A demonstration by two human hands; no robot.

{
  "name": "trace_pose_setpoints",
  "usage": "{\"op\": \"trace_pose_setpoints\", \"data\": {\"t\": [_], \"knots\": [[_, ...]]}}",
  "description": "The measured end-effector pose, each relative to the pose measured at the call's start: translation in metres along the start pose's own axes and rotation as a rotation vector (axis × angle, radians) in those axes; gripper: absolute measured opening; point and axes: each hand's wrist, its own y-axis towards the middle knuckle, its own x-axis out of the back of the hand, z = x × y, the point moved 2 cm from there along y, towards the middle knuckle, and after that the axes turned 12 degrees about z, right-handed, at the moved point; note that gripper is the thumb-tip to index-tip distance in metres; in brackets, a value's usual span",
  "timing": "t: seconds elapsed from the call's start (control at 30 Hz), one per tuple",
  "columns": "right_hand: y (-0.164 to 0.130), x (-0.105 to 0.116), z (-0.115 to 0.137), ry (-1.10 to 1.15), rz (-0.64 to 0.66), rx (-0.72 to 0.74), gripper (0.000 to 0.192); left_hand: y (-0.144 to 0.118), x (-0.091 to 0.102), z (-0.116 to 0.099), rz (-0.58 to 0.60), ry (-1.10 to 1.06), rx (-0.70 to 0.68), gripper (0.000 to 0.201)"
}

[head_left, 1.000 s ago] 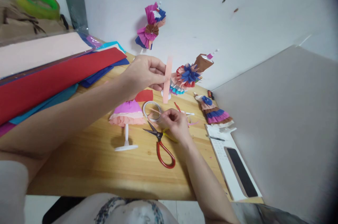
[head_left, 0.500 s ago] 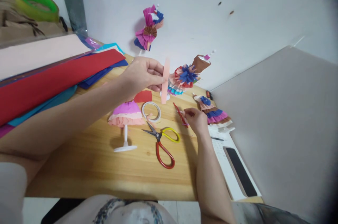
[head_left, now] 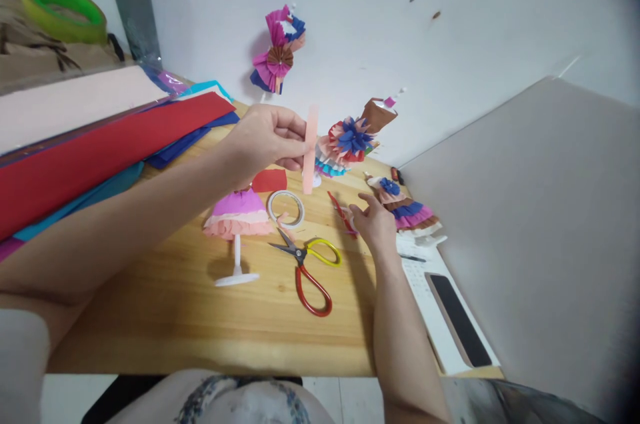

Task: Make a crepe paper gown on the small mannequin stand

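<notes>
My left hand [head_left: 277, 134] pinches a pink crepe paper strip [head_left: 311, 151], held upright above the table. Over to the right, my right hand [head_left: 375, 224] has its thumb and fingers apart with nothing between them. Close beside it lie thin red paper scraps [head_left: 342, 214]. Below my left hand, a small dress form in a purple and pink paper skirt [head_left: 239, 214] stands on a white base. A roll of tape [head_left: 286, 211] lies flat near it. In front of the roll are scissors [head_left: 300, 256] with one yellow and one red handle, blades apart.
Coloured crepe paper sheets [head_left: 115, 151] are stacked on the left. More decorated paper dresses [head_left: 350, 141] stand at the back and right. A phone [head_left: 460, 321] rests on white paper at the right, beside a grey partition [head_left: 540, 211]. A red paper piece [head_left: 270, 180] lies behind the tape.
My right hand's fingers have parted and lifted a little from the scraps. My left hand keeps the pink strip, almost in place. The view has shifted slightly.
</notes>
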Motion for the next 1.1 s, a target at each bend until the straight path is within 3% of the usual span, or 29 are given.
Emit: {"op": "trace_pose_setpoints", "data": {"t": [0.13, 0.27, 0.43, 0.53, 0.63, 0.8, 0.87, 0.9, 0.97, 1.1], "knots": [[-0.019, 0.000, 0.033, 0.106, -0.014, 0.251, 0.025, 0.000, -0.001, 0.000, 0.000, 0.022, 0.004, 0.009], [-0.049, -0.016, 0.084, 0.264, 0.175, 0.561, 0.017, 0.001, -0.003, 0.003, 0.015, 0.028, 0.002, 0.010], [-0.063, -0.042, 0.120, 0.271, 0.272, 0.660, 0.007, 0.001, -0.005, 0.003, 0.001, 0.023, 0.017, 0.009], [-0.063, -0.045, 0.123, 0.298, 0.288, 0.662, 0.016, 0.001, -0.006, 0.002, -0.006, 0.019, 0.033, 0.008], [-0.059, -0.034, 0.113, 0.345, 0.257, 0.617, 0.016, 0.000, -0.005, 0.000, -0.009, 0.017, 0.036, 0.009], [-0.031, -0.003, 0.057, 0.368, 0.013, 0.364, 0.019, 0.000, -0.003, -0.001, -0.018, 0.028, 0.042, 0.008], [-0.020, 0.004, 0.035, 0.242, -0.065, 0.190, 0.023, 0.001, -0.003, 0.000, -0.017, 0.030, 0.043, 0.007], [-0.017, 0.005, 0.030, 0.222, -0.070, 0.184, 0.022, 0.001, -0.004, 0.001, -0.015, 0.028, 0.042, 0.007], [-0.021, 0.000, 0.034, 0.220, -0.040, 0.241, 0.020, 0.002, -0.004, 0.003, -0.009, 0.025, 0.041, 0.007], [-0.048, -0.031, 0.084, 0.309, 0.178, 0.660, 0.022, 0.006, -0.004, 0.010, -0.004, 0.025, 0.051, 0.008]]}}
